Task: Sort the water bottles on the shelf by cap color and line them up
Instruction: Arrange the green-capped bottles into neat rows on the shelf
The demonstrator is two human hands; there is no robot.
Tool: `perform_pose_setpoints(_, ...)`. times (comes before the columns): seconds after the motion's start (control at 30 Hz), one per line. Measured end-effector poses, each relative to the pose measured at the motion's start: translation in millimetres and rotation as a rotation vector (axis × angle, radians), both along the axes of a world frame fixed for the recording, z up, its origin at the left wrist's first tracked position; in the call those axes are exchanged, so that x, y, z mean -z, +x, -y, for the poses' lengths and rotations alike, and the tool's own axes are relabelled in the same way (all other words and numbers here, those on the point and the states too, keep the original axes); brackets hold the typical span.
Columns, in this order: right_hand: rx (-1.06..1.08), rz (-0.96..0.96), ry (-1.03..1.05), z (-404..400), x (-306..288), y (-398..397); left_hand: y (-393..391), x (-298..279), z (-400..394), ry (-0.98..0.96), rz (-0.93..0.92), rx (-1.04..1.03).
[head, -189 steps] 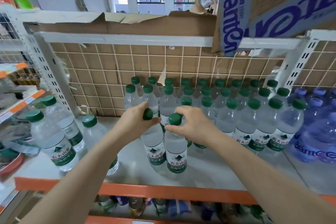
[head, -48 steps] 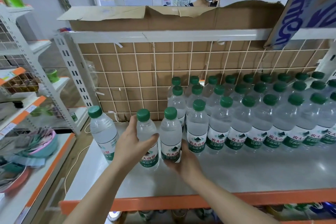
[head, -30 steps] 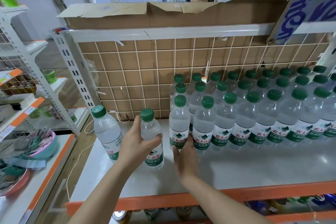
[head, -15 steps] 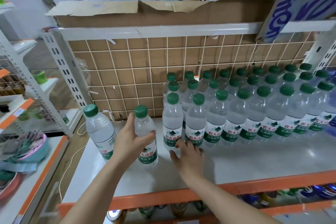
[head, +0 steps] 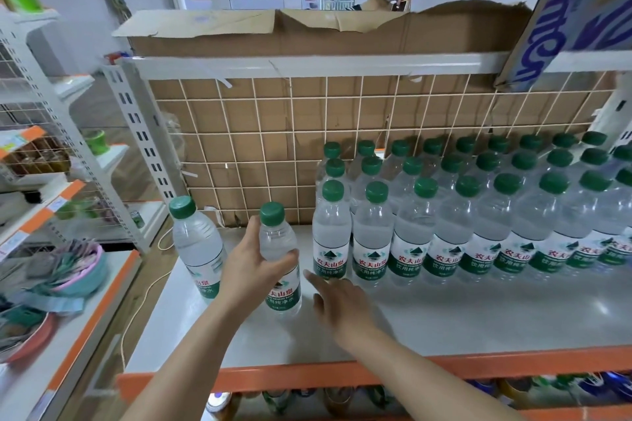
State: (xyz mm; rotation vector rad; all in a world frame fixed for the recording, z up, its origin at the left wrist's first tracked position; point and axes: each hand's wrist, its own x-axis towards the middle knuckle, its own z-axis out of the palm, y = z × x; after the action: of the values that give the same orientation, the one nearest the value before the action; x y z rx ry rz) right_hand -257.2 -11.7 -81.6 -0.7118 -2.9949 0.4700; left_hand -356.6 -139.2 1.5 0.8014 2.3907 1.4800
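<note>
Head view: green-cap block mostly lined up, two bottles left to join.
Left hand (head: 249, 270) fingers grip the loose bottle (head: 278, 260) at 9 o'clock of the rows (head: 444, 215); right hand (head: 338, 301) fingers straight, holding nothing. Another stray bottle (head: 198, 246) farther at 9 on the shelf (head: 444, 318). Three rows, about nine visible per row; right end cut off.

Worn at head height, looking forward and down from close range onto the shelf (head: 478, 314). Bottle rows (head: 478, 215) from 12 to 3 o'clock, side racks (head: 51, 133) at 9. Single view only.
</note>
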Motion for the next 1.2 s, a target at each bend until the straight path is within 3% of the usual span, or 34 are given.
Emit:
perform_pose_setpoints(0.13,0.032,0.123,0.079,-2,9,-5,0,0,-1,0.006,0.006,-0.001)
perform_pose_setpoints(0.6,0.046,0.055,0.083,-9,8,7,3,-3,-1,-0.012,-0.024,-0.004)
perform_pose_setpoints(0.83,-0.036,-0.131,-0.200,1,-16,17,4,0,3,-0.026,-0.091,-0.017)
perform_pose_setpoints(0.93,-0.051,-0.227,-0.210,22,-28,12,9,-4,15,0.080,-0.326,-0.119)
perform_pose_setpoints(1.03,-0.022,-0.262,-0.257,33,-33,-2,5,-10,31,0.129,-0.540,-0.423)
perform_pose_setpoints(1.13,0.055,-0.306,-0.493,33,-29,-13,-5,-12,42,0.068,-0.417,-0.706)
perform_pose_setpoints(1.2,0.077,-0.307,-0.618,35,-22,-19,-10,-3,50,0.016,-0.269,-0.765)
